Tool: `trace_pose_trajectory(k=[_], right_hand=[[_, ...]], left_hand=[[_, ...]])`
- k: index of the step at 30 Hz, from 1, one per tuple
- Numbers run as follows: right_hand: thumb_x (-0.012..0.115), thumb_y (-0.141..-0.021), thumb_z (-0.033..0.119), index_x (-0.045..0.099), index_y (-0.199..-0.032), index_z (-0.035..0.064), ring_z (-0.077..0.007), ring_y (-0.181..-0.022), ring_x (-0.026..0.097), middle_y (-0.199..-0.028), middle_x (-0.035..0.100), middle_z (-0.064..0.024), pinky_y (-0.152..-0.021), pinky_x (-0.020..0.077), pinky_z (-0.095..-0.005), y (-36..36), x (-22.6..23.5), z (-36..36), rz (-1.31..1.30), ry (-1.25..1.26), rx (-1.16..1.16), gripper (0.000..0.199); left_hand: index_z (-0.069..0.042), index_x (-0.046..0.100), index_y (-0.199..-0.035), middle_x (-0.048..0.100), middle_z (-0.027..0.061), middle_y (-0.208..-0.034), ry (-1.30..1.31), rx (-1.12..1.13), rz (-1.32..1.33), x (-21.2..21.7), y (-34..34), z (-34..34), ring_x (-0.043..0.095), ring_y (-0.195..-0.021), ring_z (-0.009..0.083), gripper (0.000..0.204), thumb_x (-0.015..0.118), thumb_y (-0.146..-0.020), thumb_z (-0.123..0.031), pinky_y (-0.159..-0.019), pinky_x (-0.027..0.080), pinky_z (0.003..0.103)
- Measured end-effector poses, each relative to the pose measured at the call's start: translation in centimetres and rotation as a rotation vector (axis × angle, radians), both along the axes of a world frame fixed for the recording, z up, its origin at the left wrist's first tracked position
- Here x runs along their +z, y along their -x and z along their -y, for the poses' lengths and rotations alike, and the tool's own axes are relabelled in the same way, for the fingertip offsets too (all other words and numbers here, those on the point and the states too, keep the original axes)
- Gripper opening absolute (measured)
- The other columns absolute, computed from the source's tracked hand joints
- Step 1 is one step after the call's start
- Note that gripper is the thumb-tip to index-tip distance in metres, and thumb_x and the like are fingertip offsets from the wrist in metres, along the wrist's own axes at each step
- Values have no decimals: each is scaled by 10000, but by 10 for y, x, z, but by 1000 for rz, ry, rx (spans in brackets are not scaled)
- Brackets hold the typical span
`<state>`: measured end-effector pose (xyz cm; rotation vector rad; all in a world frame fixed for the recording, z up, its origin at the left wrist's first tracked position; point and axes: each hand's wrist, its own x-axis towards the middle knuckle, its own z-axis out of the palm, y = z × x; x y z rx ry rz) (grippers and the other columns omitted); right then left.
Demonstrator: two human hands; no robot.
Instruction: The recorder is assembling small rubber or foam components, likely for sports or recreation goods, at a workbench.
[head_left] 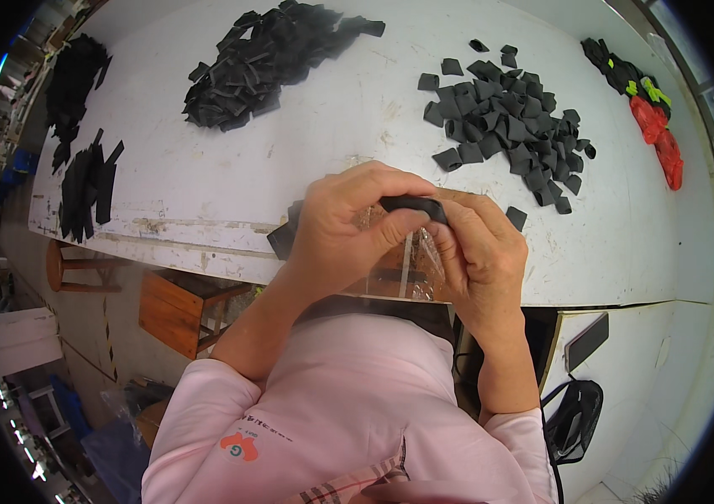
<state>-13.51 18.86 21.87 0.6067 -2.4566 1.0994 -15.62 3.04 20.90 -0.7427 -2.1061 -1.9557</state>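
Between my two hands, over the table's near edge, is a dark, curved strip-like piece [411,204] that looks like fabric. My left hand [357,218] pinches one end with thumb and fingers. At the other end, my right hand [487,244] grips it with bent fingers. Below the hands lies clear plastic film [424,269] at the table edge. Flat black pieces [284,241] stick out beside my left wrist, and one more black piece [516,218] lies just right of my right hand.
On the white table [348,109] are a pile of black strips [247,71], a heap of small black folded pieces [508,118], more strips at left [88,189], and red plastic bags [655,134] at far right. A wooden stool [176,307] stands left; a black bag [577,420] sits right.
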Motion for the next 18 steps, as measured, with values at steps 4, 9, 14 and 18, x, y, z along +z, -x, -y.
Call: trace_pose_trajectory(k=[4, 9, 14, 18], right_hand=[[614, -677, -10, 579, -812, 5, -230, -597, 518, -676, 513, -84, -502, 420, -319, 5, -7, 2, -30, 35, 14, 140], [627, -658, -8, 578, -809, 3, -226, -590, 516, -664, 511, -84, -495, 415, -317, 9, -9, 2, -87, 59, 44, 160], [624, -673, 6, 587, -824, 0, -225, -579, 510, -674, 538, -82, -497, 409, -313, 7, 3, 1, 18, -46, 82, 155], [612, -695, 17, 595, -832, -5, -228, -581, 509, -643, 538, -86, -508, 406, -312, 13, 0, -6, 135, 124, 113, 140]], left_hand=[[6, 619, -889, 600, 85, -797, 35, -23, -15, 2, 1, -1, 549, -715, 119, 139, 615, -751, -8, -610, 427, 205], [10, 624, -860, 578, 70, -740, 12, 44, -54, -5, 0, -5, 510, -628, 93, 112, 604, -751, 24, -530, 389, 182], [-37, 620, -804, 553, 44, -650, 4, 186, -128, -19, -4, -8, 513, -537, 116, 114, 650, -696, -17, -468, 389, 223], [9, 614, -828, 561, 58, -715, 29, 123, -134, -1, -2, -11, 479, -592, 88, 77, 609, -751, 12, -504, 366, 189]])
